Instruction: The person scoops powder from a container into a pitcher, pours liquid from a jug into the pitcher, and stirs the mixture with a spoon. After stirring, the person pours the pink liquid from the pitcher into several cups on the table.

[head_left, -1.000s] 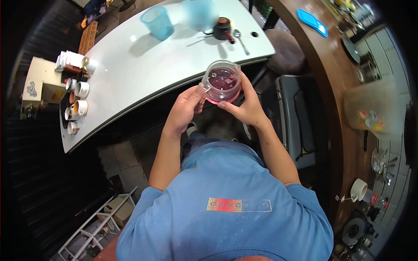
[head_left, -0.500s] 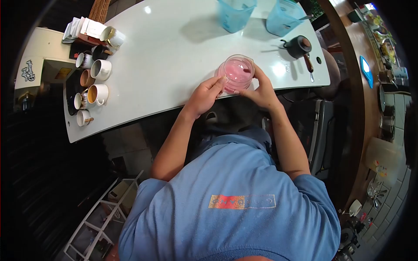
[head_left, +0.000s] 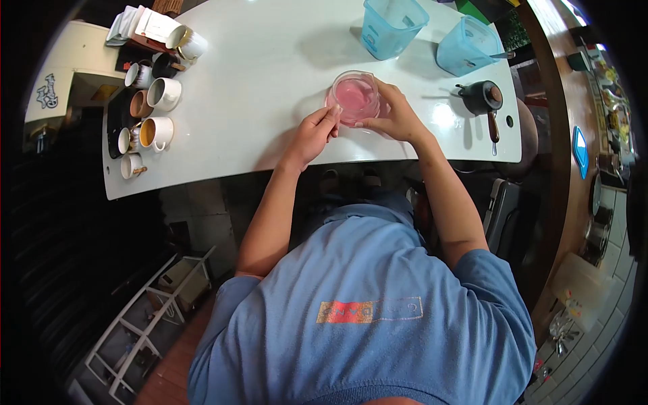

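A clear round glass container (head_left: 356, 75) of pink liquid is between my two hands, close over the white table near its front edge. My left hand (head_left: 316, 135) is closed, thumb and fingers pinched at the glass's near left side. Around its right side curves my right hand (head_left: 397, 115), with the thumb along the near side and the fingers behind the glass. Light shines off the pink surface inside.
On the white table (head_left: 236, 88), two blue translucent pitchers (head_left: 391, 34) stand at the back right. A small black pot (head_left: 480, 98) with a wooden handle sits to the right. Several mugs (head_left: 164, 94) crowd the left end, beside white packets (head_left: 158, 27).
My hands and the glass have moved away from my body and slightly left, farther in over the table. The camera view has shifted, bringing more of the blue pitchers into sight.
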A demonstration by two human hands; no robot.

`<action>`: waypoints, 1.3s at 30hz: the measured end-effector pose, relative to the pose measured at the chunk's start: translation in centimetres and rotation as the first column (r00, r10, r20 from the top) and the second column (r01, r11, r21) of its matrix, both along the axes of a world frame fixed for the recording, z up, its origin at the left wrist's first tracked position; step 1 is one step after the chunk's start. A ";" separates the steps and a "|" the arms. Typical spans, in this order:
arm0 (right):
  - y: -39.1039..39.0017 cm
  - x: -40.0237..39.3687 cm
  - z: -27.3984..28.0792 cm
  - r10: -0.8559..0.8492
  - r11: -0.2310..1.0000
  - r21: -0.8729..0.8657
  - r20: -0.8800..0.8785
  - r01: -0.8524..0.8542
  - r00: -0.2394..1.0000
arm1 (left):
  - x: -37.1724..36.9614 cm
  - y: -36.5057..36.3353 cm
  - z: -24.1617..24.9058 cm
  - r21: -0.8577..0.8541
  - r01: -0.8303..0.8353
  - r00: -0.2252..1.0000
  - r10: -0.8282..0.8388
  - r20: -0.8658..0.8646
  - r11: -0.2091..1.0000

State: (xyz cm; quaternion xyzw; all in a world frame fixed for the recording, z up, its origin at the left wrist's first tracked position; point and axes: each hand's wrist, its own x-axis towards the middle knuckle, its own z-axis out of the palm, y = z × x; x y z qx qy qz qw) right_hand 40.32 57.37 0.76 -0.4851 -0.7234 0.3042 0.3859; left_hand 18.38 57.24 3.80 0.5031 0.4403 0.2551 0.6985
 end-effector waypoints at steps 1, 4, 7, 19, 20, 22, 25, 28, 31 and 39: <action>0.2 0.2 -0.1 0.004 0.999 -0.035 0.013 -0.003 1.000 | 0.3 -0.2 0.0 0.002 -0.024 1.000 0.024 -0.015 1.000; 0.8 0.8 0.0 0.034 0.996 -0.084 0.021 -0.033 0.999 | 1.2 -0.4 0.3 0.013 -0.074 0.996 0.074 -0.047 0.997; 1.5 1.7 -0.1 0.090 0.990 -0.114 0.031 -0.086 0.995 | 2.2 -1.0 0.2 0.013 -0.123 0.989 0.123 -0.087 0.992; 3.2 4.5 0.6 0.151 0.981 -0.114 -0.038 -0.154 0.988 | 2.9 -7.1 0.9 0.117 -0.507 0.805 0.517 -0.290 0.854; 2.8 4.5 1.1 0.087 0.979 -0.177 -0.109 -0.106 0.990 | 2.3 -7.9 0.9 0.089 -0.536 0.801 0.539 -0.262 0.839; 2.3 4.5 0.6 0.069 0.987 -0.133 -0.135 -0.087 0.988 | 1.2 -9.7 0.7 0.090 -0.558 0.789 0.561 -0.250 0.825; 1.5 4.3 -0.6 0.004 0.993 -0.111 -0.219 -0.029 0.976 | 0.2 -12.2 0.6 0.041 -0.668 0.714 0.656 -0.243 0.743; 0.3 2.9 -1.5 -0.004 0.993 0.119 -0.064 0.011 0.998 | -0.3 -13.8 0.5 0.015 -0.735 0.659 0.719 -0.219 0.678; -1.1 0.4 0.3 -0.055 0.976 0.208 -0.034 0.061 0.998 | -0.2 -14.3 0.6 0.011 -0.776 0.617 0.763 -0.191 0.630; 0.2 2.1 0.7 -0.029 0.979 0.201 0.068 0.015 0.997 | 0.3 -14.4 1.1 0.030 -0.788 0.606 0.783 -0.139 0.615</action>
